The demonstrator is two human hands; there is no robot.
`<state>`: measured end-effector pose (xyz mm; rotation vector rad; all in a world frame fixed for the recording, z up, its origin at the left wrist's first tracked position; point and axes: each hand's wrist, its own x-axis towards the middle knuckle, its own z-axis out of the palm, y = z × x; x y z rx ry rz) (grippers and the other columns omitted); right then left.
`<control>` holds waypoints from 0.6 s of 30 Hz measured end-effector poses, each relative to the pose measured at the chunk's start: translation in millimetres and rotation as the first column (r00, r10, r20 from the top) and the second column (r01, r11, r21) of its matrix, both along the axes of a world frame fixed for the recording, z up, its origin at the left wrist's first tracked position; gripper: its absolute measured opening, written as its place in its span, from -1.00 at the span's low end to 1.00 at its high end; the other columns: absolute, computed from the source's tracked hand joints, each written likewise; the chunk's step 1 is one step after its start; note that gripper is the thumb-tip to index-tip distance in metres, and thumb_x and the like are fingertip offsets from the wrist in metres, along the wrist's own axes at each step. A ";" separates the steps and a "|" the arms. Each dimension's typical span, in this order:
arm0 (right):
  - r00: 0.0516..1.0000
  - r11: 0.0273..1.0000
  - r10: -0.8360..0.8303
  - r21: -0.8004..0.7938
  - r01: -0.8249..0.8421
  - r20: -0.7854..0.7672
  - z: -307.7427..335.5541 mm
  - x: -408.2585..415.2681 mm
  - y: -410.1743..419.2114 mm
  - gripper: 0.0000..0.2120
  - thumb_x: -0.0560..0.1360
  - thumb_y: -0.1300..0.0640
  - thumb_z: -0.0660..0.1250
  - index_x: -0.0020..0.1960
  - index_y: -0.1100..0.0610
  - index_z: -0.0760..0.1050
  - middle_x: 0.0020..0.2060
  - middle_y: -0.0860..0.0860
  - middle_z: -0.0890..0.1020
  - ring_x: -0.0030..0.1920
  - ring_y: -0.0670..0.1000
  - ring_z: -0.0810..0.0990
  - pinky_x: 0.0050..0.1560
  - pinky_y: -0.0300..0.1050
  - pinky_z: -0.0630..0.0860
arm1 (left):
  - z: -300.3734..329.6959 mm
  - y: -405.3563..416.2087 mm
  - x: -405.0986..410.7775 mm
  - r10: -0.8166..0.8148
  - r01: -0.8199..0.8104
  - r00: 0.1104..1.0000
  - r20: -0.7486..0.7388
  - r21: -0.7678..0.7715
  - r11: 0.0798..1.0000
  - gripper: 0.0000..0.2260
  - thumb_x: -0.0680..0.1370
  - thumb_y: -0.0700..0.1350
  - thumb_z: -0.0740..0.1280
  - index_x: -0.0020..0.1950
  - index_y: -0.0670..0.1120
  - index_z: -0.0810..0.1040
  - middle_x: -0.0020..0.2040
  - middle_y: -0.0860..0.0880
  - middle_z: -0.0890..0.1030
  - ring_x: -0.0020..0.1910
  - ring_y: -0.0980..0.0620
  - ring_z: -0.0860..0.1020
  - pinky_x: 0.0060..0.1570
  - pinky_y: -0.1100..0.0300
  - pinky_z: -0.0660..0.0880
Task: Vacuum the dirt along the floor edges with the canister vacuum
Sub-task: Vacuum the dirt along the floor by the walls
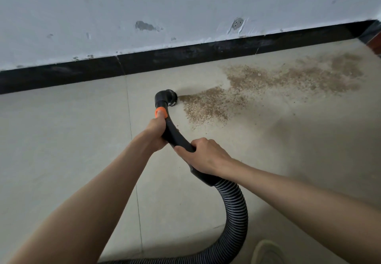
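Floor tile (pixel 61 140) beneath both my hands; black baseboard (pixel 185 55) beyond them. Brown dirt (pixel 268 82) spreads right of my hands. Ribbed hose (pixel 237 208) trails behind. Right hand (pixel 206 156) grips the curved wand (pixel 175 133); left hand (pixel 154 133) grips it ahead, brush nozzle (pixel 168 97) touching the dirt's edge.

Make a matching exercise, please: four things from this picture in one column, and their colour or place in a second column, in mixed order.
Things:
1. ring on the vacuum handle
2. dirt
3. baseboard
4. ribbed hose

Descriptions:
A. black strip at the foot of the wall
B. orange
C. brown grains spread to the right of the nozzle
D. curves down from under the right hand

Pairs: 1-B, 2-C, 3-A, 4-D
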<state>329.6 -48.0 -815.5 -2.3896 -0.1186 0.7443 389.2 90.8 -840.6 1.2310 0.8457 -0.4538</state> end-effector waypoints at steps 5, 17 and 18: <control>1.000 1.000 -0.019 -0.009 0.019 -0.006 -4.4 5.4 -8.0 -0.54 0.49 -0.29 0.18 -0.28 0.09 0.42 -0.28 0.04 0.66 -0.22 0.08 0.64 -0.08 0.02 0.58 | -6.7 -9.3 7.6 -0.018 0.018 1.000 -0.008 0.003 1.000 -0.61 0.60 0.10 0.14 0.15 -0.23 0.34 -0.19 -0.13 0.48 -0.25 -0.05 0.49 -0.30 0.11 0.44; 0.999 0.999 -0.044 0.019 0.044 -0.005 -9.2 15.5 -30.3 -0.52 0.49 -0.29 0.18 -0.25 0.13 0.47 -0.28 0.06 0.67 -0.22 0.08 0.64 -0.09 0.04 0.59 | -11.4 -31.8 21.1 -0.052 0.052 0.999 0.008 0.043 0.998 -0.65 0.59 0.08 0.13 0.11 -0.22 0.35 -0.16 -0.13 0.47 -0.20 -0.05 0.48 -0.29 0.11 0.44; 0.999 0.999 -0.047 0.016 0.047 -0.004 -9.4 16.2 -33.0 -0.52 0.49 -0.29 0.18 -0.25 0.13 0.46 -0.28 0.06 0.67 -0.23 0.08 0.64 -0.10 0.04 0.59 | -11.6 -34.8 22.2 -0.054 0.054 0.999 0.008 0.044 0.998 -0.65 0.59 0.08 0.13 0.10 -0.22 0.35 -0.15 -0.13 0.47 -0.19 -0.05 0.49 -0.29 0.12 0.44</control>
